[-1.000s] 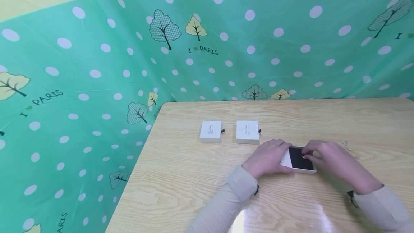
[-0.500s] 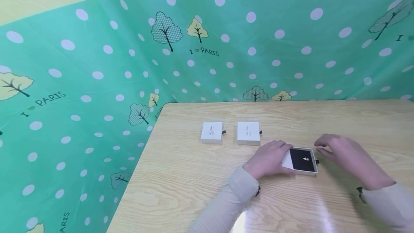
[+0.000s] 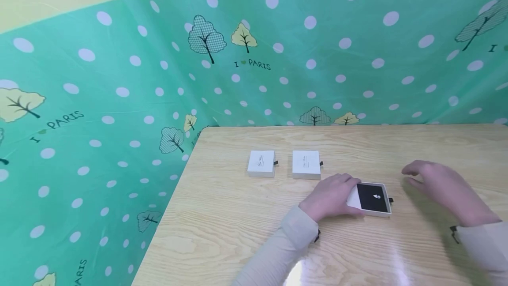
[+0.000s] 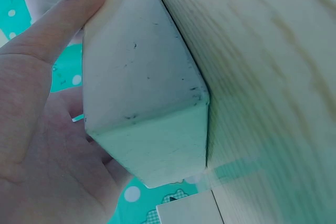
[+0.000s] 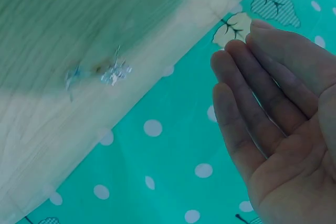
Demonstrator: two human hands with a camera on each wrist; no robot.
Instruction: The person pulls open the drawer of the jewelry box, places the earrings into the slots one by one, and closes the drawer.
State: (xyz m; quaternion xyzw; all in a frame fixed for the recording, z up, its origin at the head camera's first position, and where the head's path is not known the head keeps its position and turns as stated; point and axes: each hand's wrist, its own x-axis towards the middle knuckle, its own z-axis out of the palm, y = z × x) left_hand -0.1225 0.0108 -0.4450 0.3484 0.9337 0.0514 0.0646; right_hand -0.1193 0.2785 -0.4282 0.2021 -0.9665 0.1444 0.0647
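Note:
My left hand (image 3: 331, 195) grips a small white drawer box (image 3: 354, 202) on the table, thumb on one side and fingers on the other. The box's drawer is pulled out to the right, baring a black insert (image 3: 367, 204). A tiny white, shiny earring (image 3: 376, 197) sits on that insert. To the right of the box hovers my right hand (image 3: 440, 186), fingers loosely bent and holding nothing. In the right wrist view, a sparkling earring (image 5: 116, 73) lies on the wood near a second small clear piece (image 5: 72, 77). The hand hides both in the head view.
Two closed white boxes with black pull tabs, a left one (image 3: 261, 163) and a right one (image 3: 306, 164), stand farther back on the wooden table (image 3: 206, 215). A green dotted cloth (image 3: 254, 87) hangs behind the table and along its left side.
My right hand has let go of the tiny earring on the black insert and moved right, away from the box. My left hand has kept its grip.

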